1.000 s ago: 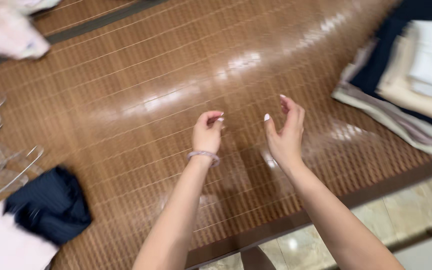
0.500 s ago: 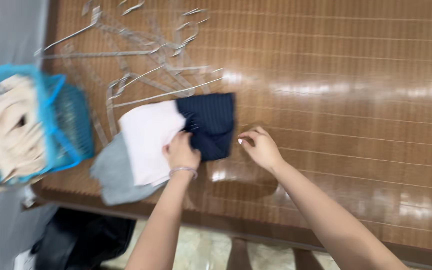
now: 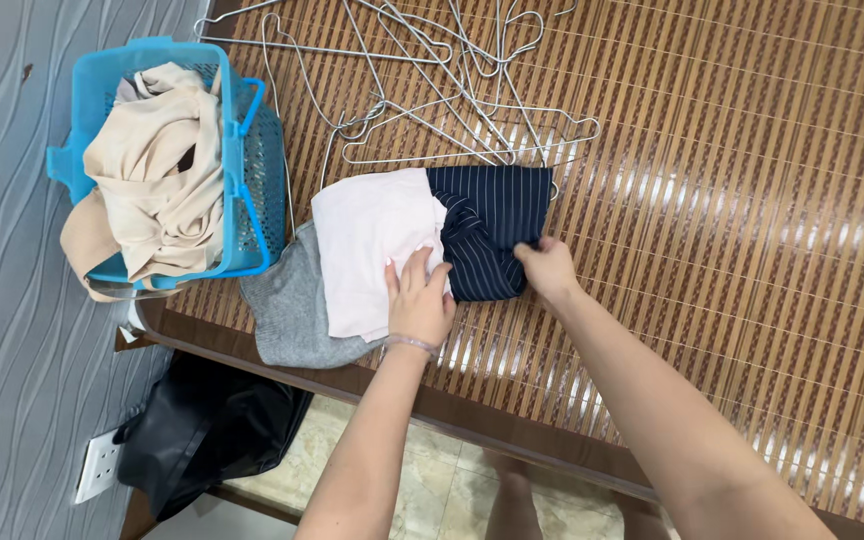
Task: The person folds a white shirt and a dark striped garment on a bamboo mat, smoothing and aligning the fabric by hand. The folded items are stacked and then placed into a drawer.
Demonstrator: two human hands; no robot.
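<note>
Brown slatted bamboo matting (image 3: 732, 200) covers the surface. At centre frame the right hand (image 3: 549, 270) pinches the lower right edge of a navy pinstriped garment (image 3: 487, 225); the left hand (image 3: 418, 300) lies flat, fingers spread, on a pale pink garment (image 3: 367, 240) over a grey one (image 3: 287, 315). The navy cloth looks soft, light and limp, best gathered at its edges. Wire hangers (image 3: 432, 80) lie above; a blue basket (image 3: 252, 170) of beige clothes sits upper left.
</note>
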